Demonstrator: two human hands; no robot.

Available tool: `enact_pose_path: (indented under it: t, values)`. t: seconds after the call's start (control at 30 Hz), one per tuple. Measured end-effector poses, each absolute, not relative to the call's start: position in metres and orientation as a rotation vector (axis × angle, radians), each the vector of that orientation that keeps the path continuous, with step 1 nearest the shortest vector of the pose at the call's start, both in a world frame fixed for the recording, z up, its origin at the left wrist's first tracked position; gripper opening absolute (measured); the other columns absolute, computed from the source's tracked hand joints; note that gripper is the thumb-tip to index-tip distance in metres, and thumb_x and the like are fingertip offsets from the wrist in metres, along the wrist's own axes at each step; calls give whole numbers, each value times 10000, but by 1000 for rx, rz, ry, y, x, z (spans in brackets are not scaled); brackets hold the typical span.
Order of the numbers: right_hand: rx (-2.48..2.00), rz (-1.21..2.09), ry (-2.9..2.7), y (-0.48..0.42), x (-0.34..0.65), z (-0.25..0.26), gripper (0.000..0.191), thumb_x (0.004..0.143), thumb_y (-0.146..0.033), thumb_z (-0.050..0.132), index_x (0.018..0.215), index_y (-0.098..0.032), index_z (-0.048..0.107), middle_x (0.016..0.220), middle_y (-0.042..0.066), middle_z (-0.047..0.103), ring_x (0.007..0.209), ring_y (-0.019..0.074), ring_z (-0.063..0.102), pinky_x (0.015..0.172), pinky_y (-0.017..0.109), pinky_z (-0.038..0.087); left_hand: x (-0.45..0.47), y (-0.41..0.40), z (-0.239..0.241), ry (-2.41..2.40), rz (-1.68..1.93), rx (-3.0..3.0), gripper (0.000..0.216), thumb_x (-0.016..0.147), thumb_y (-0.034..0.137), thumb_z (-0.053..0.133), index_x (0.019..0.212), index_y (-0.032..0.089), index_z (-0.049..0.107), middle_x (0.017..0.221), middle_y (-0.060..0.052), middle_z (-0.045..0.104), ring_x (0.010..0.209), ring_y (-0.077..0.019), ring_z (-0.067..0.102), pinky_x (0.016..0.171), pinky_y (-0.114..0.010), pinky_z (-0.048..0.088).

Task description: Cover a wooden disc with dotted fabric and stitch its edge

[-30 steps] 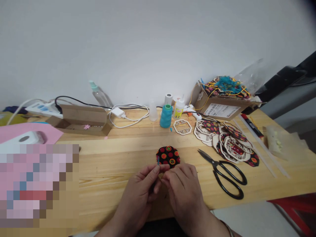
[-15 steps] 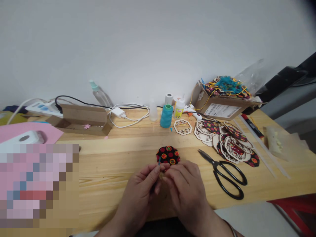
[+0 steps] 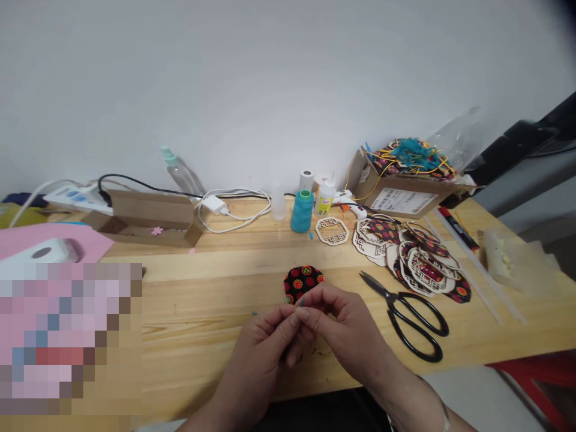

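Note:
A black fabric piece (image 3: 300, 281) with red and green dots lies on the wooden table (image 3: 202, 300) just beyond my fingers. My left hand (image 3: 265, 354) and my right hand (image 3: 344, 333) meet in front of it, fingertips pinched together. A small teal thread end (image 3: 300, 302) sticks up between the pinched fingertips. Which hand grips the thread I cannot tell for sure; both touch it. The near edge of the fabric piece is hidden by my right fingers.
Black scissors (image 3: 407, 315) lie right of my hands. Behind them sit a pile of fabric-covered wooden cut-outs (image 3: 411, 255), a cardboard box of materials (image 3: 405, 177), a teal thread spool (image 3: 302, 211), a glue bottle (image 3: 324, 198), a charger cable (image 3: 234, 210) and an open flat box (image 3: 144, 219).
My right hand has shifted up and left over the fabric piece, closing onto the left fingertips. The teal thread end now sits between both pinches.

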State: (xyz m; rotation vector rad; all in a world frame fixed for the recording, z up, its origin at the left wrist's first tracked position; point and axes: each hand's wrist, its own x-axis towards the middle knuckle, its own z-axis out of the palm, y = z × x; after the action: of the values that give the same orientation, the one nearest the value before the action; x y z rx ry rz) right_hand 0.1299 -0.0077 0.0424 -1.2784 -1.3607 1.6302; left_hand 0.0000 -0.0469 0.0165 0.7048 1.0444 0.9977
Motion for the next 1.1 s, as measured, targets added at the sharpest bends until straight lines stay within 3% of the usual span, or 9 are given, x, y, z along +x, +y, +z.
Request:
enact_pose_path:
  t: [0.23, 0.57, 0.73, 0.93, 1.1]
  values:
    - [-1245, 1697, -1229, -8, 128, 43, 131, 719, -242, 621, 644, -153, 562, 484, -34, 544, 489, 100, 497, 516, 224, 382, 0, -48, 16, 1023, 1004, 705, 287, 857, 329, 520, 668, 142, 626, 453, 55, 389, 477, -76, 314, 504, -231, 228]
    - [-1312, 1650, -1223, -7, 129, 41, 134, 688, -285, 630, 657, -159, 599, 479, -27, 548, 496, 122, 495, 543, 261, 403, 2, -47, 19, 1068, 1006, 705, 285, 832, 334, 549, 640, 142, 635, 443, 57, 404, 451, -67, 312, 481, -217, 229]
    - [-1369, 1532, -1281, -5, 130, 42, 124, 669, -272, 653, 654, -149, 659, 604, 2, 622, 598, 130, 528, 597, 250, 415, 1, -47, 19, 1075, 1000, 696, 273, 824, 334, 564, 637, 146, 629, 472, 49, 454, 441, -60, 323, 463, -207, 232]
    - [-1352, 1430, -1348, -4, 138, 39, 296, 816, -372, 516, 764, -166, 723, 680, 13, 665, 689, 135, 578, 669, 243, 426, 1, -48, 22, 1102, 1036, 647, 251, 795, 320, 601, 621, 141, 631, 476, 47, 474, 421, -46, 321, 449, -195, 226]
    - [-1303, 1560, -1358, -6, 141, 37, 205, 767, -340, 600, 741, -176, 719, 753, 18, 696, 756, 145, 602, 724, 247, 434, 2, -48, 22, 1109, 1031, 650, 258, 791, 324, 600, 615, 138, 629, 486, 39, 492, 420, -45, 312, 449, -198, 228]
